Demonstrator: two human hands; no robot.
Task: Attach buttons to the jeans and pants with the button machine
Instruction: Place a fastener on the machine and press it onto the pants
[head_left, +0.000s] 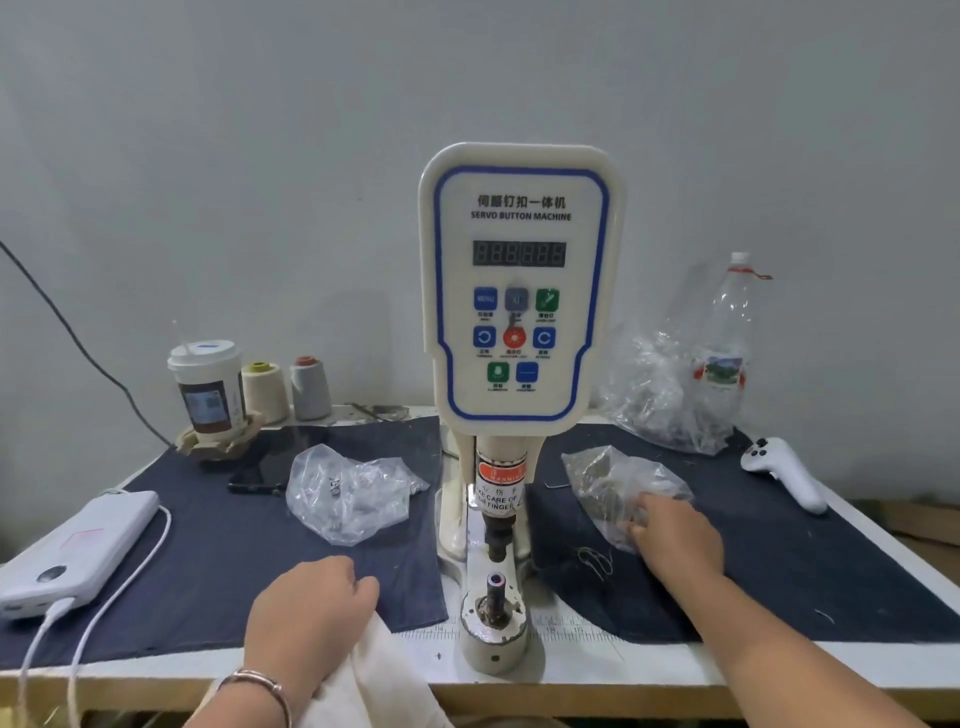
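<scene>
**Hands at both sides of the button machine**

Standing at the middle of the table (597, 670), the button machine (519, 291) divides the scene. To its left and in front, the left hand (306, 608) grasps a cream pants cloth (374, 680) at the table edge. To its right, the right hand (675, 535) reaches into a clear plastic bag (613, 483); its fingertips are hidden, so I cannot tell if they pinch something. Another plastic bag (348, 493) lies left of the machine.
</scene>
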